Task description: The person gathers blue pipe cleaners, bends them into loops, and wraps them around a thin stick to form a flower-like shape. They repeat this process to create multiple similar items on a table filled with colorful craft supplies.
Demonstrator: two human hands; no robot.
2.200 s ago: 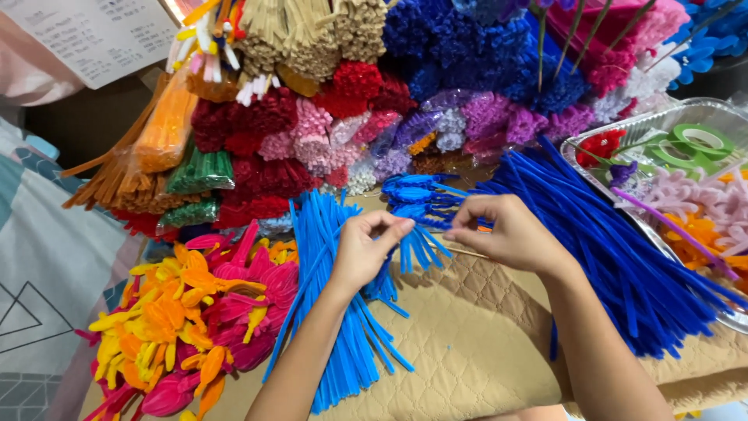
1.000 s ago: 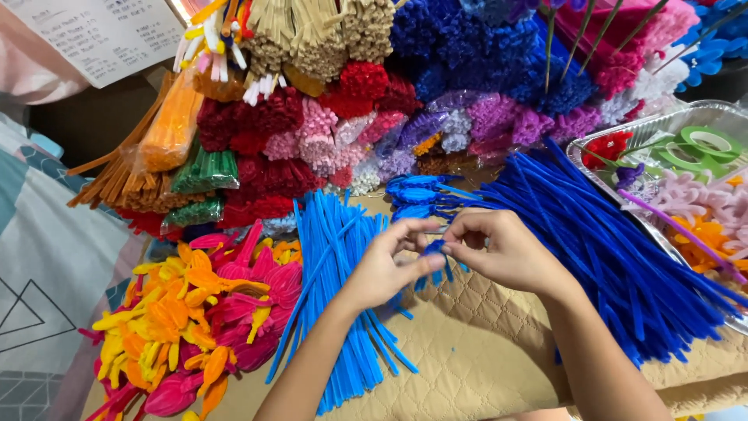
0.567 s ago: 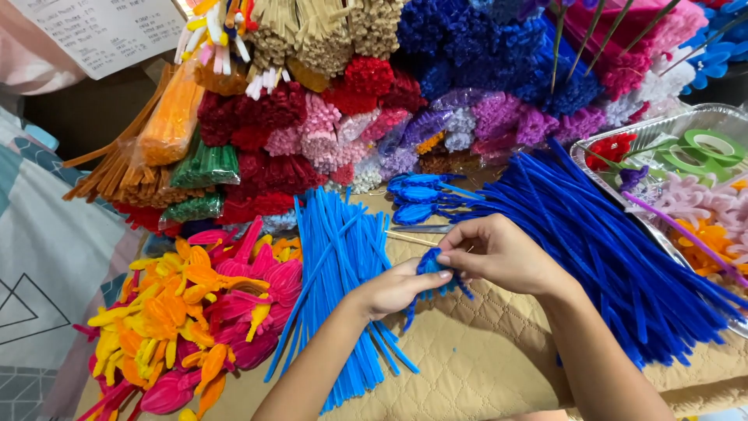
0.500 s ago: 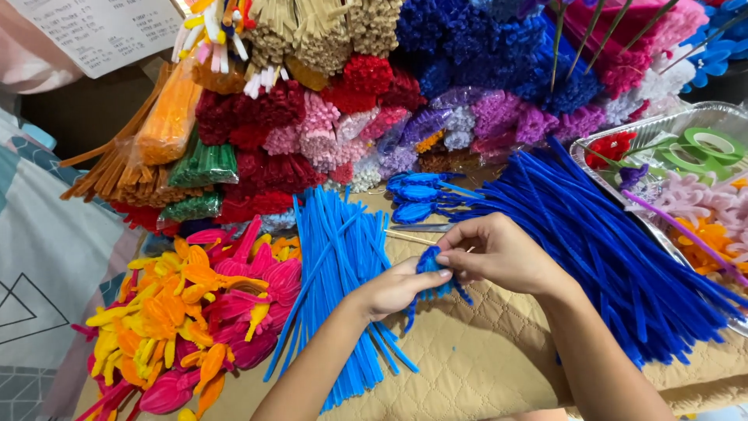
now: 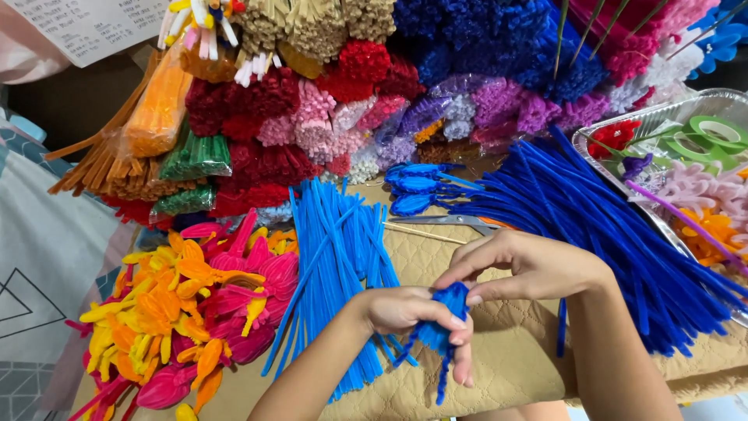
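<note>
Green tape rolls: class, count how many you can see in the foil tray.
2. One green tape roll lies at the far right of the foil tray; the other green tape roll sits just left of it, overlapping. More may be hidden past the picture's edge.

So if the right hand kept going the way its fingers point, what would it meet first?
The right hand points left, fingertips already on the twisted blue pipe-cleaner piece that the left hand grips. Past that lies the light blue pipe-cleaner pile, though depth is hard to judge.
</note>
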